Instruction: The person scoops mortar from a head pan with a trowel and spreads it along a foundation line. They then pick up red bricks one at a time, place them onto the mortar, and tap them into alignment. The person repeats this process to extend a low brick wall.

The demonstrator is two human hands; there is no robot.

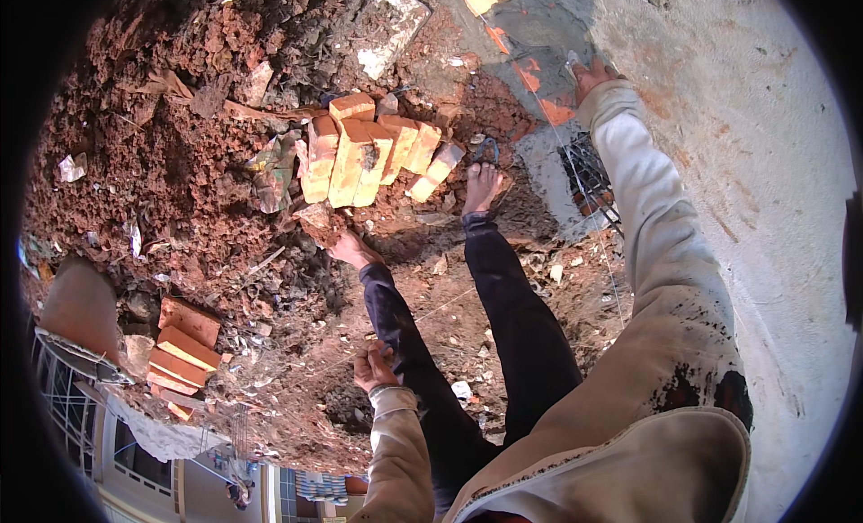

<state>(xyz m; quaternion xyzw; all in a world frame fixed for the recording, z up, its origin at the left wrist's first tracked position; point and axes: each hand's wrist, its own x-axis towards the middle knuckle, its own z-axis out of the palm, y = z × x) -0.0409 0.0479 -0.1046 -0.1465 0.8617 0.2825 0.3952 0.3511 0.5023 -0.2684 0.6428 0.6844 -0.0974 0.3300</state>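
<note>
My right hand [595, 79] reaches far forward beside the pale wall, over grey wet mortar [539, 26] spread on orange brickwork. Its fingers are closed; a small greyish edge shows at them, too little to name. A thin string [550, 127] runs past this hand along the mortar. Closer to my body, my left hand [375, 368] hangs above my left leg with its fingers curled together. What it holds, if anything, is too small to make out. Several orange bricks [358, 163] stand in a cluster on the soil in front of my bare feet.
The tall plastered wall [764, 208] rises along my right side. Metal rebar [589, 177] sticks up from a gap beside the mortar strip. Rubble and red soil [162, 163] cover the left, with more stacked bricks [184, 348] lower down. A pale slab [395, 28] lies at the far side.
</note>
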